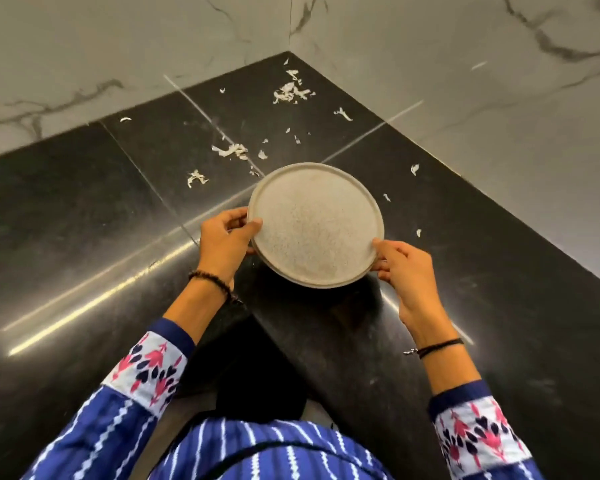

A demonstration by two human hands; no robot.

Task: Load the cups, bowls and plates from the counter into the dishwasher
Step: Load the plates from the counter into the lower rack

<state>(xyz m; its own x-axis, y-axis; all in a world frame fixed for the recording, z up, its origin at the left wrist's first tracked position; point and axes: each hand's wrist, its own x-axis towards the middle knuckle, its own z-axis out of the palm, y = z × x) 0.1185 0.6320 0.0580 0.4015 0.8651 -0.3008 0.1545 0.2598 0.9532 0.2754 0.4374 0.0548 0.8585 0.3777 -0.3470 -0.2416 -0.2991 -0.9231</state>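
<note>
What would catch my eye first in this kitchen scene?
A round, speckled grey plate sits at the centre, held at its rim by the left hand and right hand over a black counter. Behind it, white scraps lie scattered toward the corner where marbled walls meet.

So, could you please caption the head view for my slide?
Left hand and right hand hold a speckled plate over a black counter strewn with pale scraps.

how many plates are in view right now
1: a grey plate held over the black counter between the left hand and right hand. Another may be stacked beneath; I cannot tell.
</note>
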